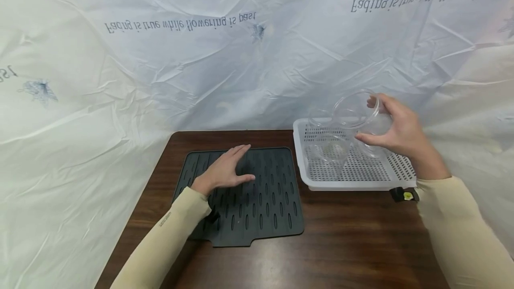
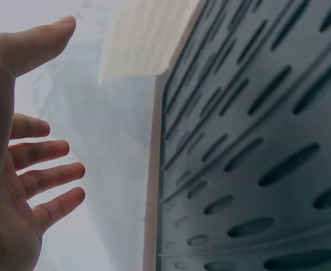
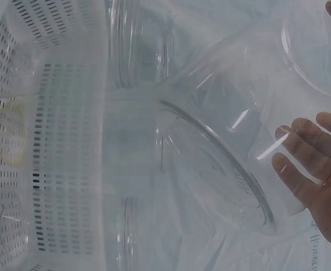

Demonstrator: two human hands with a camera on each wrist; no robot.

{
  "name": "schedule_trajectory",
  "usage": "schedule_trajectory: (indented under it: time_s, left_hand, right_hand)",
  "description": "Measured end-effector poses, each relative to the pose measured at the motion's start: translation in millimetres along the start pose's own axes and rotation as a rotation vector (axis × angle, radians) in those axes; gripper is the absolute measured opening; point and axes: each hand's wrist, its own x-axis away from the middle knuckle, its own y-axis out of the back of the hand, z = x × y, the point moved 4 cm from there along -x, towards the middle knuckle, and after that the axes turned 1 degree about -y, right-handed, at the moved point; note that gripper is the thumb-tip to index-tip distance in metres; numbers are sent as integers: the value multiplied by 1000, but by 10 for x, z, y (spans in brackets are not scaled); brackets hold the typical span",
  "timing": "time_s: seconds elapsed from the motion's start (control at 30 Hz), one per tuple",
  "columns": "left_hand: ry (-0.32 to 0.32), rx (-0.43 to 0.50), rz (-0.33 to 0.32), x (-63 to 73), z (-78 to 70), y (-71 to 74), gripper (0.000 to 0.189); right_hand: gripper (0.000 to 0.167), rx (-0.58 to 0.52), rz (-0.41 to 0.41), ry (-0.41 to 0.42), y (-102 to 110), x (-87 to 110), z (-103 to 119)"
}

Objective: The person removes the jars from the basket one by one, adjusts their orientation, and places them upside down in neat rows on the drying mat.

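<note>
My right hand grips a clear cup, thumb on the near side and fingers on the far side. The cup is tilted, its wide rim facing left, above a white perforated basket. In the right wrist view the fingers lie against the see-through wall of this cup. Other clear cups, one of them a near cup, stand in the basket; their outlines are hard to separate. My left hand hovers over a dark slotted drying mat, thumb apart from the fingers, holding nothing.
A brown wooden table carries the mat on the left and the basket at the back right. White printed sheeting hangs behind and along the sides. The basket's raised rim stands beneath the held cup.
</note>
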Motion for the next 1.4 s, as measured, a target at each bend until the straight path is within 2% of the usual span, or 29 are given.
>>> schedule_trajectory:
  time_s: [0.27,0.57,0.73,1.0,1.23,1.4]
  left_hand:
    - [9,108,-41,-104,-46,124,97]
    - [5,231,-55,-191,-128,225,96]
    - [-13,264,-72,-238,-185,285,94]
    - [-20,309,-115,-274,-266,381,92]
    - [-60,316,-167,-337,-365,490,96]
    - [-52,348,-190,-361,-427,557,98]
  right_hand:
    - [87,14,18,51,-43,-111,130]
    - [100,39,50,95,-139,-242,272]
    - [101,15,69,132,-193,-292,345]
    - [101,7,107,138,-294,-330,430]
    - [106,28,131,175,-407,-344,492]
    - [106,61,168,183,-472,-372,557]
